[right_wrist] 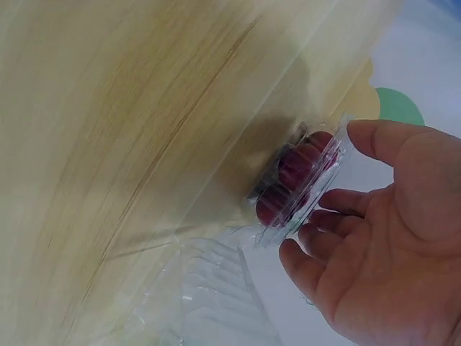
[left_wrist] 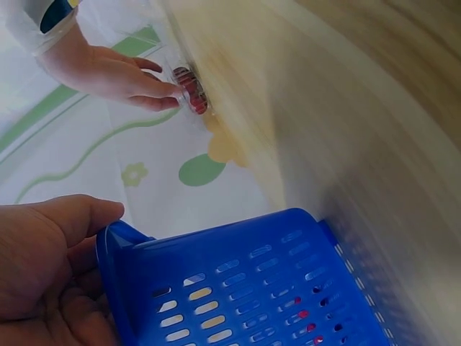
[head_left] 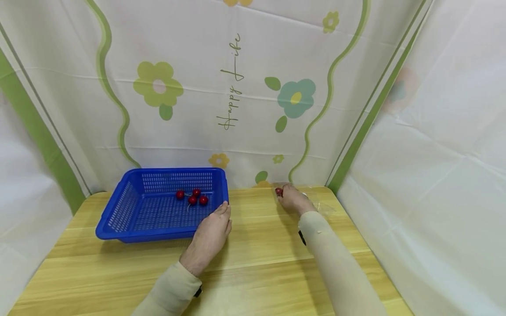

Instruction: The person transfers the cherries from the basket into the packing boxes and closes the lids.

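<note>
While the left hand (head_left: 209, 232) gripped the basket (head_left: 158, 234) at its near right corner, the right hand (head_left: 294, 199) pinched the clear box (right_wrist: 325, 173), far right on the surface (head_left: 257, 245); probably light, flimsy and slippery, it was best held by the edge.

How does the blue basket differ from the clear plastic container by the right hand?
Colour: the blue basket is solid blue with slotted walls; the clear container is see-through.
Size: the basket is much larger than the container.
Contents: the basket's four red cherries lie loose with room around them; the container's red fruits sit close together.
Shared: both hold round red fruit.
</note>
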`<state>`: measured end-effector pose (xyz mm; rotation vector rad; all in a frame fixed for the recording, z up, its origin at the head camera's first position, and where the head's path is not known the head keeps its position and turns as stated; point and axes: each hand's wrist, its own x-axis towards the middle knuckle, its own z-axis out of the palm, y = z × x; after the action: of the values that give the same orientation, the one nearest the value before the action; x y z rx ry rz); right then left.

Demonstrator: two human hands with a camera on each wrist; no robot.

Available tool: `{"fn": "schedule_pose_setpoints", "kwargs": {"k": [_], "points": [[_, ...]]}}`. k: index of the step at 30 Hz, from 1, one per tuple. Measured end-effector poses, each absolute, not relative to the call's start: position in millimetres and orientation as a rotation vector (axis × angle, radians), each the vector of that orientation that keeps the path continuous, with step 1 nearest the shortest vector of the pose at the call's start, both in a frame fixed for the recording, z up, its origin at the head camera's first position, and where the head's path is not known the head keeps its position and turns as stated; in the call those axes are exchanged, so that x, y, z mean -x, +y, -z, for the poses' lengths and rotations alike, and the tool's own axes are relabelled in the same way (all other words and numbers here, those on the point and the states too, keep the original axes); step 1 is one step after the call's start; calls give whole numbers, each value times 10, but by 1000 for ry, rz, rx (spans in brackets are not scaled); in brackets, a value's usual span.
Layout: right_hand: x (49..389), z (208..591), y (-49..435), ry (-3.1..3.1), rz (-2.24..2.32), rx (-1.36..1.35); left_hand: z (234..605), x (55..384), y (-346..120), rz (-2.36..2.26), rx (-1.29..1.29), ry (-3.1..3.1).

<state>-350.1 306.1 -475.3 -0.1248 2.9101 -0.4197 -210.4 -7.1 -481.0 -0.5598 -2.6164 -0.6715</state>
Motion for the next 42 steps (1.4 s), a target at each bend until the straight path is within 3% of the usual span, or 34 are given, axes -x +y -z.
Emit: {"fn": "schedule_pose_setpoints", "kwargs": {"k": [12, 20, 33, 42], "points": [[3739, 4884, 3425, 2908, 444, 237, 4757, 2085, -50, 672, 534, -2697], [3487, 4665, 3558, 2930, 405, 232, 4785, 2091, -65, 698, 535, -2673], [3303, 4677, 3872, 2890, 387, 120, 4758, 2080, -86, 691, 551, -2673], [3228, 4682, 3977, 2890, 296, -1, 4966, 2193, -129, 706, 603, -2555]]}}
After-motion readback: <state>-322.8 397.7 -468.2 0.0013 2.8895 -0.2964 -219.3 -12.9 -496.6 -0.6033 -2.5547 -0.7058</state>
